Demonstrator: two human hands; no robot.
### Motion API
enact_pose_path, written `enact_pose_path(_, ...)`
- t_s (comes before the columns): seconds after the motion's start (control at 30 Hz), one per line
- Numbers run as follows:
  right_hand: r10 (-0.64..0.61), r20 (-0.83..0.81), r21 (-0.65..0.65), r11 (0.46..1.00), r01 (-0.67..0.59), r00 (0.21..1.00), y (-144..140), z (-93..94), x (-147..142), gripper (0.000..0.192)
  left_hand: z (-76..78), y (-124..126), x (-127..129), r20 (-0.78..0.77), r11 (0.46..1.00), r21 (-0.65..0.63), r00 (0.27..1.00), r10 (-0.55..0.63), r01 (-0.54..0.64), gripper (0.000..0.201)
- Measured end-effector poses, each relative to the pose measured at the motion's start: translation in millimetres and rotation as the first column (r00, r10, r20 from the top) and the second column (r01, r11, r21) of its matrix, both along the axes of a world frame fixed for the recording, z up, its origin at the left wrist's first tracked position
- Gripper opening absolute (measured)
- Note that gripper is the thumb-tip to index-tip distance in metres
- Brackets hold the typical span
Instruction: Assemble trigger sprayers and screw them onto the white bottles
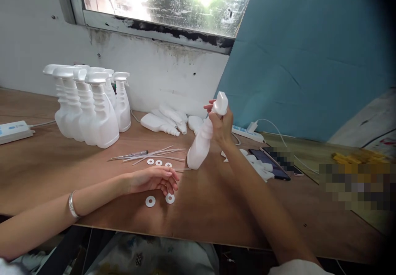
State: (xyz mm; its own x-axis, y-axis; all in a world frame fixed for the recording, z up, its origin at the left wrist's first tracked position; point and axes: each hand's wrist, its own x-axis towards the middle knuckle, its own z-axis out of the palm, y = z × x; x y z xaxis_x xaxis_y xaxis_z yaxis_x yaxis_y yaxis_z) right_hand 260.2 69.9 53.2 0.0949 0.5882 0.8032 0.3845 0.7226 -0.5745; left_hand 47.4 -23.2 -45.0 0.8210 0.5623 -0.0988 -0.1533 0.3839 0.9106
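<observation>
We hold a white spray bottle (pixel 200 145) tilted on the wooden table (pixel 46 163), its base resting on the surface near centre. Our right hand (pixel 221 124) is closed around the bottle neck, with a white trigger sprayer head (pixel 220 103) at its fingertips, at 12 o'clock from the neck. Our left hand (pixel 154 179) lies loosely open and holds nothing, at 8 o'clock from the bottle, fingertips just beside two white washers (pixel 160 200); three more washers (pixel 159 163) and a bundle of dip tubes (pixel 154 153) lie at 9 o'clock from the bottle base.

We judge the step in hand to be seating the sprayer head on the neck. The next move calls for a steady bottle: the left hand would need to grip the body while the right turns the head square to the thread.

Finished spray bottles (pixel 89 110) stand at 10 o'clock; uncapped bottles (pixel 167 120) lie near the wall. A phone (pixel 269 163) lies at 3 o'clock.
</observation>
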Motion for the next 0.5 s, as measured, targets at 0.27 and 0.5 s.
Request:
enact_pose_path(0.27,-0.059,-0.077,-0.116,0.992,0.05,0.995,7,-2.2,-14,0.024,1.4,0,-1,-0.046,0.999,0.029,0.999,-0.016,0.017,0.017)
enact_pose_path(0.5,-0.196,0.03,-0.109,0.974,0.198,0.98,0,2.6,-17,0.031,5.1,-2,-2,-0.074,0.999,0.031,0.997,-0.016,0.019,0.016)
